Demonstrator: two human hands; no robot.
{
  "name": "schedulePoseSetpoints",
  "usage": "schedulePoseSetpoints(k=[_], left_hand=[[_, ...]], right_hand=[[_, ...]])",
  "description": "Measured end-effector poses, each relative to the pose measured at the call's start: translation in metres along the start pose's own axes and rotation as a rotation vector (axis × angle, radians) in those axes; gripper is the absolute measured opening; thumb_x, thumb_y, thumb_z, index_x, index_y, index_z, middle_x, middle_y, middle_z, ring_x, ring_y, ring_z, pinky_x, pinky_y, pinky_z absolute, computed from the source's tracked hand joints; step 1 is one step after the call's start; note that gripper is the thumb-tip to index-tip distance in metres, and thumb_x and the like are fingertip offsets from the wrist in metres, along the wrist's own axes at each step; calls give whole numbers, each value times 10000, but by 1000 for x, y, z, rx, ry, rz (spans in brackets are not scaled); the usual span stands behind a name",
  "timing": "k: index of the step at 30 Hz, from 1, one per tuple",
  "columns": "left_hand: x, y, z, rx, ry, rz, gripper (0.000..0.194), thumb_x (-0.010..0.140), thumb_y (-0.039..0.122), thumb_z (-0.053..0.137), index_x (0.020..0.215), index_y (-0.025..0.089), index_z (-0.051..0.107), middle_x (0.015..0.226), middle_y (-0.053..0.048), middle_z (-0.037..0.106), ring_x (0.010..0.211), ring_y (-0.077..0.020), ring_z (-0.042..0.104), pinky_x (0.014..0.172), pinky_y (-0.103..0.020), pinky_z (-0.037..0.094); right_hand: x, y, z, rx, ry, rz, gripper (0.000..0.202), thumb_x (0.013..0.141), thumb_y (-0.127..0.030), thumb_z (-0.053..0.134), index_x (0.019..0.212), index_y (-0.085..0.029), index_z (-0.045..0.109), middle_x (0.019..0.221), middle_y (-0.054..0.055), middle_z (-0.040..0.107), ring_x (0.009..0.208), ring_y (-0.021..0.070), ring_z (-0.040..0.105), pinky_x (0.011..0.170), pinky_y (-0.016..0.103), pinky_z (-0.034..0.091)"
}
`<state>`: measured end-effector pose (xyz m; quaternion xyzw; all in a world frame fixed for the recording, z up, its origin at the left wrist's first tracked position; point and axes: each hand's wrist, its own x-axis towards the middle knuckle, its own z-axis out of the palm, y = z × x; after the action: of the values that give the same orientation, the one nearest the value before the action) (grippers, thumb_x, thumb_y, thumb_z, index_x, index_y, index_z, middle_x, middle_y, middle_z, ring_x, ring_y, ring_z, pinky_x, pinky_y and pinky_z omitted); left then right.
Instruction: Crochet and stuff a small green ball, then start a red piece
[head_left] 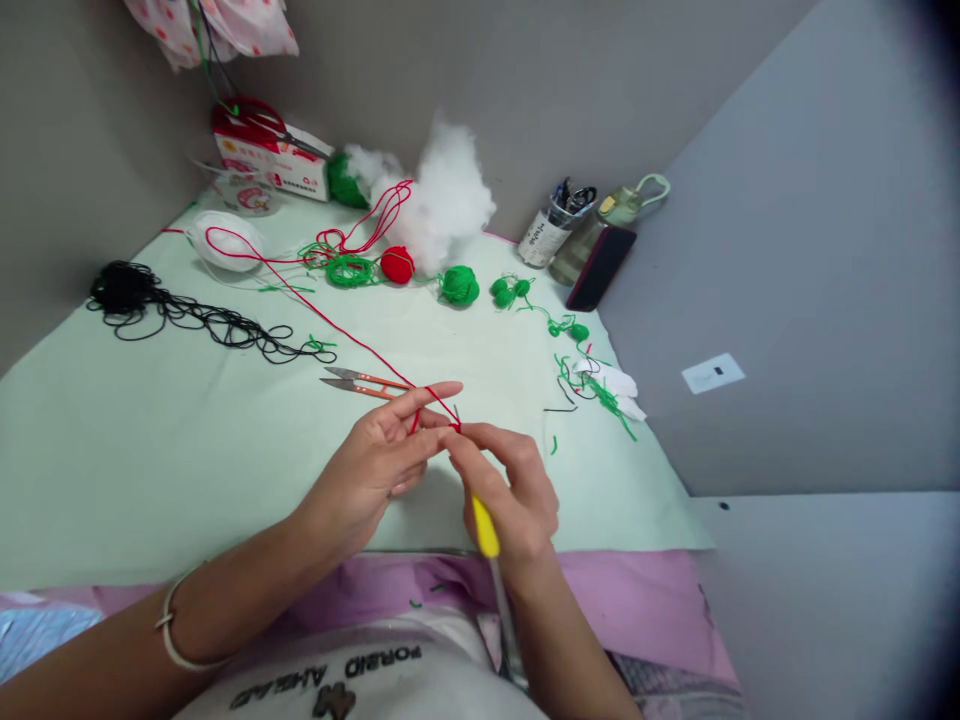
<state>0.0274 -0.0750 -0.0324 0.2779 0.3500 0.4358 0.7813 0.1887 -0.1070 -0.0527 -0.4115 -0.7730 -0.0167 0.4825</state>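
Observation:
My right hand (517, 490) is closed round a crochet hook with a yellow handle (485, 530); its thin metal tip points up and away from me. A small bit of red yarn work (455, 427) sits at the hook, pinched by my left hand (375, 455) between thumb and fingers. Over the stretched left index finger runs a strand of red yarn (352, 338), which leads back across the table to the far left. Both hands meet at the hook. Just beyond the left hand lie thread snips with orange handles (367, 385), partly hidden by the fingers.
Tangled black yarn (124, 290) lies left. Toward the back are a white yarn ball (225, 240), a red ball (397, 265), a green ball (459, 286) and white stuffing (450, 195). A phone (601, 268) leans on a bottle (577, 245) at right, near green scraps (607, 395).

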Motion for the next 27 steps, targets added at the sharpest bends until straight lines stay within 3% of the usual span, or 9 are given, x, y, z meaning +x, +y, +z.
schedulePoseSetpoints(k=[3, 6, 8, 14, 20, 23, 27], left_hand=[[3, -1, -3, -74, -43, -74, 361, 849, 253, 806, 1199, 174, 767, 616, 82, 439, 477, -17, 167, 423, -166, 181], [3, 2, -6, -85, -55, -46, 307, 851, 217, 797, 1154, 174, 782, 648, 68, 494, 465, -1, 161, 416, -160, 170], [1, 3, -5, -46, -64, -17, 297, 852, 226, 802, 1148, 208, 787, 702, 51, 550, 465, 4, 203, 415, -161, 170], [-2, 3, 2, 96, -27, 69, 296, 832, 285, 838, 1123, 246, 807, 826, 17, 636, 509, -12, 315, 434, -169, 242], [2, -1, 4, 5, -9, 12, 389, 807, 310, 857, 1178, 225, 777, 775, 31, 611, 477, -4, 265, 421, -179, 197], [3, -3, 3, -17, -29, -23, 353, 808, 297, 858, 1142, 208, 785, 790, 28, 615, 467, 10, 248, 422, -179, 175], [3, -4, 3, 12, 11, 49, 296, 811, 288, 862, 1093, 229, 797, 699, 64, 537, 465, 11, 250, 440, -177, 170]], right_hand=[[2, 2, 1, 73, 67, 85, 358, 971, -118, 602, 1232, -332, 721, 1088, 59, 753, 947, 206, 734, 765, 355, 626], [10, 1, -1, 386, 192, 338, 234, 1018, -175, 540, 1065, -272, 748, 926, 49, 744, 736, 172, 690, 634, 341, 596], [16, 0, -1, 531, 214, 421, 210, 1025, -218, 546, 990, -250, 750, 873, 46, 736, 700, 166, 669, 590, 326, 571], [16, 0, 5, 537, 164, 405, 214, 1002, -161, 586, 1037, -270, 767, 950, 35, 774, 809, 167, 702, 653, 318, 586], [4, 1, 8, 116, 98, 117, 390, 952, -77, 639, 1233, -328, 741, 1114, 63, 740, 959, 190, 719, 778, 342, 620], [5, 2, 7, 220, 135, 220, 337, 948, -65, 642, 1152, -303, 767, 1041, 54, 738, 924, 180, 715, 751, 331, 614], [8, 1, 4, 352, 211, 317, 285, 960, -63, 616, 1088, -265, 770, 943, 33, 743, 877, 177, 707, 691, 325, 592]])
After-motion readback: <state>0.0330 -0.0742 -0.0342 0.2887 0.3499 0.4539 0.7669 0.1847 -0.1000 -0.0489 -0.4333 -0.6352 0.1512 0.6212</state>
